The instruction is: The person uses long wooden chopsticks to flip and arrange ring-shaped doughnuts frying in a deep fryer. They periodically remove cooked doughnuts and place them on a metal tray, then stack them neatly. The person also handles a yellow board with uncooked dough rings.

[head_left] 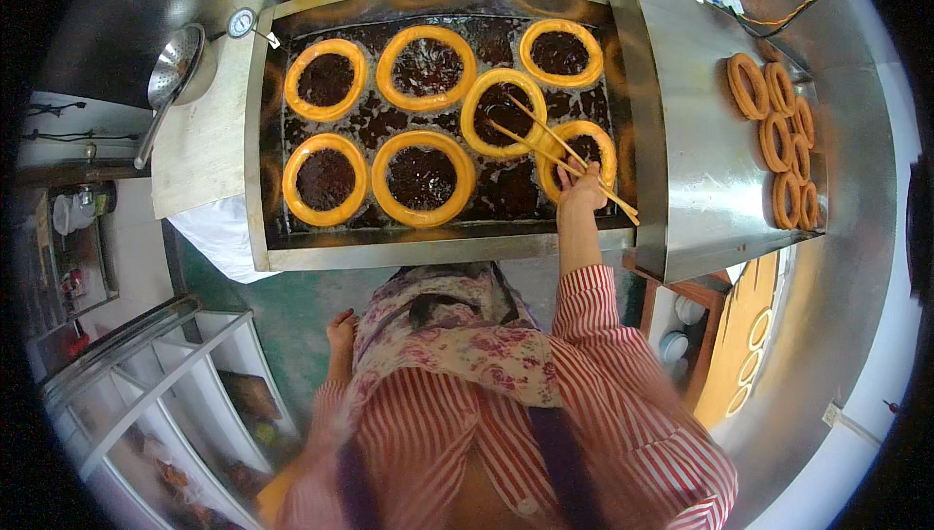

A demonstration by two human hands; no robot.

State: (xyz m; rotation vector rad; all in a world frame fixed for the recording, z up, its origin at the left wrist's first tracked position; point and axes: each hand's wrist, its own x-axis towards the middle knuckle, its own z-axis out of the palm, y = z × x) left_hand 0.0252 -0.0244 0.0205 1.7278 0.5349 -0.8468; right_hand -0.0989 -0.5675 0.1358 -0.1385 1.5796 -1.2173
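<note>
In my right hand (581, 187) is a pair of long wooden chopsticks (548, 146), gripped near their thick ends. Their tips reach into a golden dough ring (470, 113) floating in dark oil. Another ring (610, 156) lies partly hidden under my hand and the chopsticks. More golden rings, such as the large one (382, 180) at front centre, float apart across the rectangular fryer (341, 257). Down by the flowered apron (389, 331), my left hand (341, 329) hangs with its fingers loosely curled and nothing visible in it.
Browned rings (767, 144) rest on the sloping metal tray (700, 131) to the right. Pale rings (749, 368) lie on a wooden board below it. A dial thermometer (240, 23) and a skimmer (175, 63) are at the far left. White shelving (165, 384) stands at near left.
</note>
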